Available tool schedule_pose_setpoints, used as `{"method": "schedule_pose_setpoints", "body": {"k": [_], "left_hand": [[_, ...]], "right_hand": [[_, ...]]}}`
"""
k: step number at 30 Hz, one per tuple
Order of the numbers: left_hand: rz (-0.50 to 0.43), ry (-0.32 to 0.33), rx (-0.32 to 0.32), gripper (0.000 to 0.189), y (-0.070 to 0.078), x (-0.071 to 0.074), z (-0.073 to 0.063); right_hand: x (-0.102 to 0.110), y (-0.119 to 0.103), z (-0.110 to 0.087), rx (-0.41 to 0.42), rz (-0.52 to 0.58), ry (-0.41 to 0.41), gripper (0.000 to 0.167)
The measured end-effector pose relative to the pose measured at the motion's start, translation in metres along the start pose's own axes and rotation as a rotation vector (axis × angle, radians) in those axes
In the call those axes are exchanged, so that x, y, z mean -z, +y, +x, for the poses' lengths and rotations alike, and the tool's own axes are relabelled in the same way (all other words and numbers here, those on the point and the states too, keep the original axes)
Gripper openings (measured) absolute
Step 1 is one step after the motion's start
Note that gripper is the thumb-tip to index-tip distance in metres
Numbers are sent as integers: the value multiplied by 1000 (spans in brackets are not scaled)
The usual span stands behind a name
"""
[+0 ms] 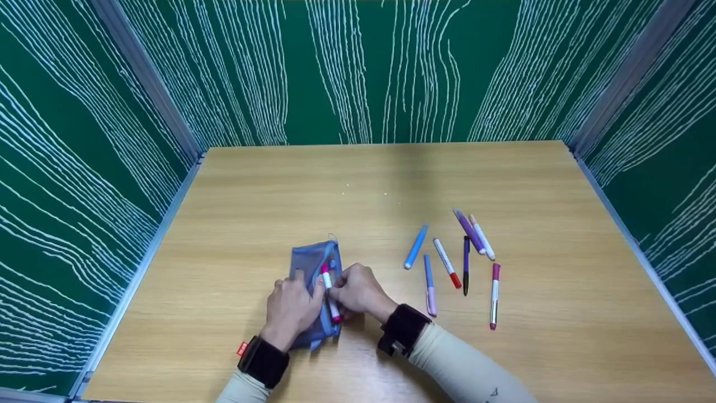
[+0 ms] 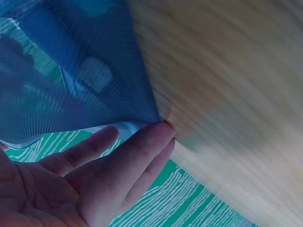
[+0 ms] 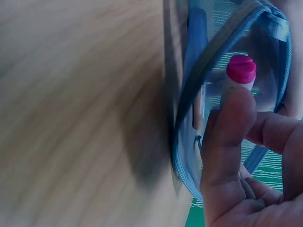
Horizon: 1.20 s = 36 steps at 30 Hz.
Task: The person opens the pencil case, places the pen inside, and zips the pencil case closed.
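A blue mesh zippered pencil pouch [image 1: 306, 256] lies on the table with its zipper side parted. My left hand [image 1: 293, 305] holds the pouch, thumb by the opening; in the left wrist view its fingertips press the mesh edge close over the wood. My right hand [image 1: 361, 288] pinches a white marker with a pink cap [image 1: 330, 291] at the opening. In the right wrist view that pink cap [image 3: 241, 69] stands up past the thumb, framed by the blue zipper edge [image 3: 182, 118]. A blue pen [image 3: 196, 33] shows inside the pouch.
Right of the hands lie a blue marker [image 1: 415, 247], a red-capped marker [image 1: 447, 263], a lilac-and-blue pen [image 1: 429, 285], a dark purple pen [image 1: 466, 266], a purple marker [image 1: 469, 230], a white marker [image 1: 482, 238] and a magenta-capped marker [image 1: 494, 296]. Green walls [image 1: 380, 73] enclose the table [image 1: 268, 184].
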State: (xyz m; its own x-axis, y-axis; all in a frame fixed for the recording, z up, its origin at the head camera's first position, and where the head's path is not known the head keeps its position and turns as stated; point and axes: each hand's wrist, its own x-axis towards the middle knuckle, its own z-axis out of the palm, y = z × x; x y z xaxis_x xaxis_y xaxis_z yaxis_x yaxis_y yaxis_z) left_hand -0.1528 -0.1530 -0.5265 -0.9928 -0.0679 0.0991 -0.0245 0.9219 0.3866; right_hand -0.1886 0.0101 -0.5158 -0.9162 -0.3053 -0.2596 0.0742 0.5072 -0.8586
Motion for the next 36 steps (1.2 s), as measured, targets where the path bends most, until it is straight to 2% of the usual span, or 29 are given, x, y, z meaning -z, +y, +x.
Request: {"method": "schedule_pose_setpoints", "body": {"k": [8, 15, 17, 22, 26, 32, 36], "left_hand": [[-1, 36, -33, 53, 1, -1, 0], [-16, 19, -36, 52, 0, -2, -1], [-18, 16, -33, 53, 0, -2, -1], [-15, -5, -17, 55, -1, -1, 0], [-7, -18, -9, 57, -2, 0, 1], [-11, 3, -18, 57, -2, 0, 0], [-11, 25, -29, 56, -2, 0, 1]], "right_hand": [[-12, 0, 6, 22, -6, -13, 18], [-22, 1, 10, 81, -212, 52, 29], [-24, 0, 10, 106, -229, 41, 28], [-25, 0, 10, 205, -219, -27, 17], [-23, 2, 11, 262, -226, -38, 17], [-17, 0, 9, 247, -225, -34, 24], [-12, 0, 6, 216, -69, -74, 21]]}}
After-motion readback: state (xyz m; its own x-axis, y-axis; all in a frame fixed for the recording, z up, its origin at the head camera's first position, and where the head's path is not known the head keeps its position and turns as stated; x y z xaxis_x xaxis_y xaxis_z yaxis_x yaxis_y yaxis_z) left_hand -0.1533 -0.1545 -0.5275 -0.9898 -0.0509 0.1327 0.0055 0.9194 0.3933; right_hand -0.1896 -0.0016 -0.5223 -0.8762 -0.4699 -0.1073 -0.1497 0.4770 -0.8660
